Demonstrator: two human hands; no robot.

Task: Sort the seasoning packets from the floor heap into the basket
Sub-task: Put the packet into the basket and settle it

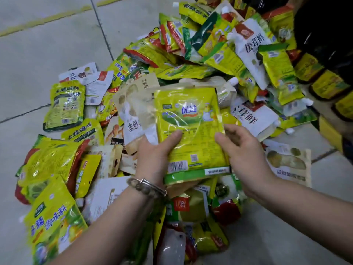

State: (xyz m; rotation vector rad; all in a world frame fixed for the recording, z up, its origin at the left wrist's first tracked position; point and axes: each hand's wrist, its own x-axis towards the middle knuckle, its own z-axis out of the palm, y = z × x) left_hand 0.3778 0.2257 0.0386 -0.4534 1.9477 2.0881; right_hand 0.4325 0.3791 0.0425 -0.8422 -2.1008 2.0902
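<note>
Glossy yellow-green plastic seasoning packet: raised flat above the floor heap, pinched thumb-over by the left hand, right hand touching its edge (grip indiscernible), apparently so its label can be read for sorting.

Held packet: yellow-green, blue lettering, green bottom band. Heap: yellow, green, red, white packets. Floor: pale grey tile.

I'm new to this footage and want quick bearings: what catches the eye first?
A yellow-green packet is held at centre, the left hand gripping its left side, the right hand touching its right edge. Below, a heap of packets sprawls across the grey tiled floor.
</note>
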